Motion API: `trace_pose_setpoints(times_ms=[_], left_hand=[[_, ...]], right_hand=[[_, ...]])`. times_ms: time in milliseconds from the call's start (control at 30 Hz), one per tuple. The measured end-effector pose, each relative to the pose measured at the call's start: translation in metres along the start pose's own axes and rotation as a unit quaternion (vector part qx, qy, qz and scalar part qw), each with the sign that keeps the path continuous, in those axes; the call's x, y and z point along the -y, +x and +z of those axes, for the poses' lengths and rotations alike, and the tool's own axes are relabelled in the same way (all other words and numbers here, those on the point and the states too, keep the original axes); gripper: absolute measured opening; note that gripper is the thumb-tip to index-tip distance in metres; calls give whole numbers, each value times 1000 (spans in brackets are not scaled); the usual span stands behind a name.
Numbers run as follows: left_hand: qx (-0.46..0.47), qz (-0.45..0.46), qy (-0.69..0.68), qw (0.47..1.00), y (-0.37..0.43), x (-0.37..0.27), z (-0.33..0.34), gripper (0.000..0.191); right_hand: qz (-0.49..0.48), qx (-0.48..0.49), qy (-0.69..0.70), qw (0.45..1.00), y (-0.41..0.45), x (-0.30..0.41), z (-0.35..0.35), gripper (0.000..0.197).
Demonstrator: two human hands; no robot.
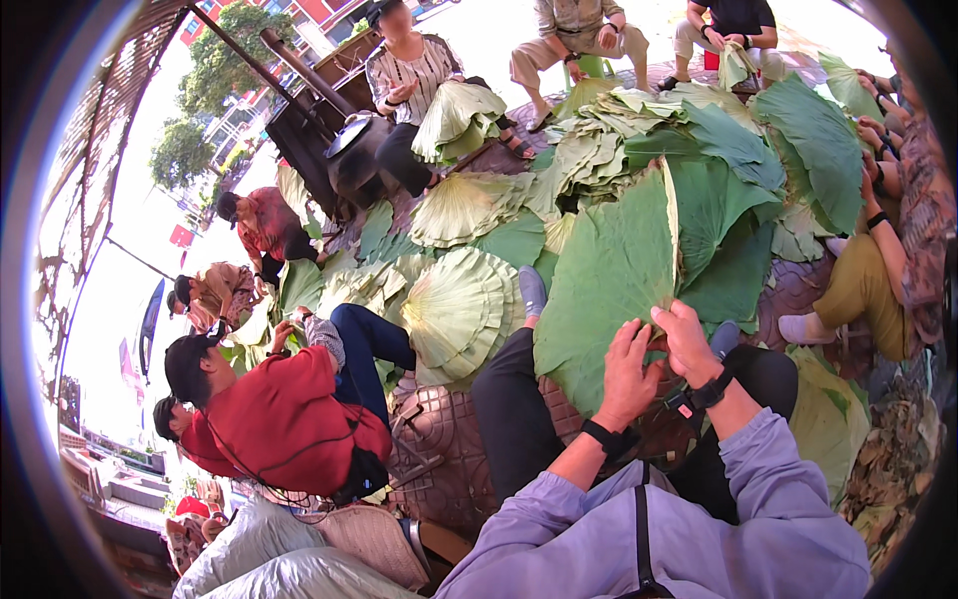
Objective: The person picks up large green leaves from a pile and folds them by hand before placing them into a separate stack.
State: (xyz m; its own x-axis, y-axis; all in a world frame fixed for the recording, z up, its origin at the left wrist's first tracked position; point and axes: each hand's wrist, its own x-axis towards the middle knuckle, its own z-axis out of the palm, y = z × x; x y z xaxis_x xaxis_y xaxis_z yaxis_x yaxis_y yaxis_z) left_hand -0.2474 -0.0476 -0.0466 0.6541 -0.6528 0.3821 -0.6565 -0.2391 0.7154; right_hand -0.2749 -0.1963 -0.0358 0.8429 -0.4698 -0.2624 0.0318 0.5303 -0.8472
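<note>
A large green lotus leaf [614,277], folded with a pale edge along its right side, is held up in front of my knees. At its lower right edge my right hand [687,341] pinches it between thumb and fingers. Close beside it, my left hand [631,371] has its fingers bent at the leaf's lower edge, with the fingertips partly hidden. Beyond lie more green lotus leaves [718,195] and a stack of pale folded leaves [599,150]. Left of my leg sits a layered fan of pale leaves [464,311].
A person in a red shirt [288,419] sits close on my left; several others sit around the leaf heap. Pale leaves [823,419] and dry brown scraps [891,449] lie at my right. Whitish sacks [262,554] and a woven basket [370,543] stand at lower left.
</note>
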Motion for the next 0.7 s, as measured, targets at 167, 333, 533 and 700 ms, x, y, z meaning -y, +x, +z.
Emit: trace_pose_setpoints(times_ms=[167, 333, 533, 700], left_hand=[[-21, -19, 33, 999, 0, 1, -3, 66], [-15, -17, 34, 999, 2, 1, 1, 65], [-9, -19, 38, 999, 3, 0, 0, 66], [-8, -22, 40, 999, 3, 0, -1, 66]], right_hand=[[17, -6, 37, 999, 0, 5, 1, 16], [23, 3, 35, 999, 5, 2, -10, 22], [37, -8, 58, 998, 2, 7, -6, 16], [41, 2, 83, 996, 3, 4, -7, 17]])
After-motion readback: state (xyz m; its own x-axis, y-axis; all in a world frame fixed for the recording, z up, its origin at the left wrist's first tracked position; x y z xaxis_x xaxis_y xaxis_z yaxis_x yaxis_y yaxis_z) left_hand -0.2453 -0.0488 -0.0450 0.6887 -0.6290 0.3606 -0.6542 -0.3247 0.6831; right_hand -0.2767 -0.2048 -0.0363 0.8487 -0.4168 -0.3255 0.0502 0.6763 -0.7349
